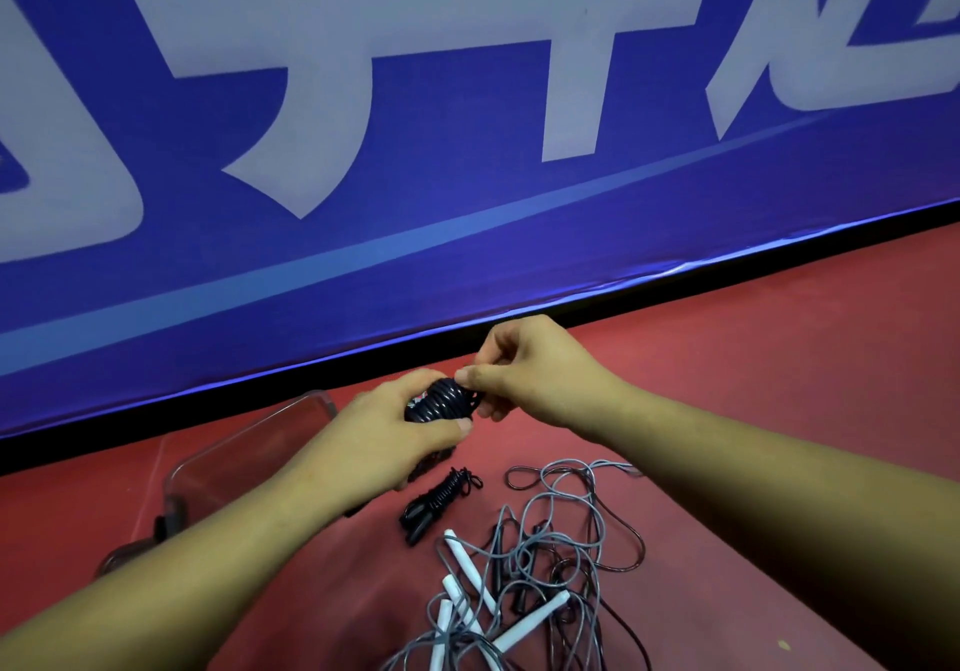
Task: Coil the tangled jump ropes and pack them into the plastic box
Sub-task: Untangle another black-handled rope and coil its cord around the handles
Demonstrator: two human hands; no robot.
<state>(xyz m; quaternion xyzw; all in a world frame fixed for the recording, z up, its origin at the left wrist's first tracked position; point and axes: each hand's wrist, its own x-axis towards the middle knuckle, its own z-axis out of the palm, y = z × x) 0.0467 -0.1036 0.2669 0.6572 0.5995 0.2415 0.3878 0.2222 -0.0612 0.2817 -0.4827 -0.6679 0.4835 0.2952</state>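
– So, where is the rope that is being worked on?
– Up off the floor, between both hands. The left hand (389, 436) has its grip closed round a dark, tightly wound jump-rope bundle (441, 402), with the thumb laid across the near side and the fingers curled behind.
– And the other hand?
– The right hand (530, 369) meets the bundle at its right end. Its grip is narrowed to a pinch, with the thumb tip against the outer turns and the fingers bent over on the far side. Which strand it has hold of, I cannot tell.
– What lies underneath?
– On the red floor (753, 410), just below the left hand, a second black jump rope (441, 499) lies coiled, its cord wrapped round its own handles. Nearer the camera and a little to the right sprawls a loose tangle of grey cords (550, 566), with white stick-shaped handles (470, 569) mixed into it.
– And the box?
– The clear plastic box with rounded corners (234, 457) sits on the floor to the left, partly behind the left forearm. A dark latch (166, 519) shows at its near end. Whether anything is inside, I cannot tell.
– What is behind it all?
– A blue banner with large white characters (467, 150) runs along the far edge of the floor, with a black strip (52, 447) at its foot.
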